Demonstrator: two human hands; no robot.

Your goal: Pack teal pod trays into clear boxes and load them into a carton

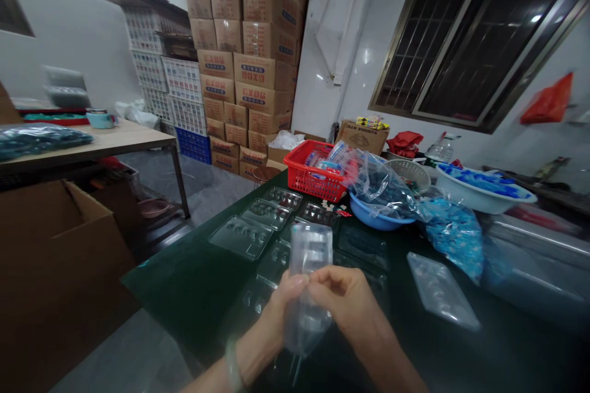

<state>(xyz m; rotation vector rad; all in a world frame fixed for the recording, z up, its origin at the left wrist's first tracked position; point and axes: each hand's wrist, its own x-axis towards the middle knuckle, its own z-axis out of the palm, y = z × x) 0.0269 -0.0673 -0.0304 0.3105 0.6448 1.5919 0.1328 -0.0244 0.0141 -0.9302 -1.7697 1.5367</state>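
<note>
My left hand (281, 310) and my right hand (343, 302) both pinch a clear plastic bag (308, 325) upright above the table, with a stiffer clear piece showing at its top. Several clear blister trays (240, 237) lie on the dark green tabletop (184, 282) ahead of my hands, and a single one (442, 290) lies to the right. A pale bangle (233, 365) circles my left wrist. The bag's contents are hard to make out through the plastic.
A red plastic basket (314, 172) and a blue bowl (369, 216) stand at the table's far end, beside a blue-filled bag (454, 236) and a white basin (483, 187). An open cardboard box (55, 227) stands left of the table. Stacked cartons (239, 73) rise behind.
</note>
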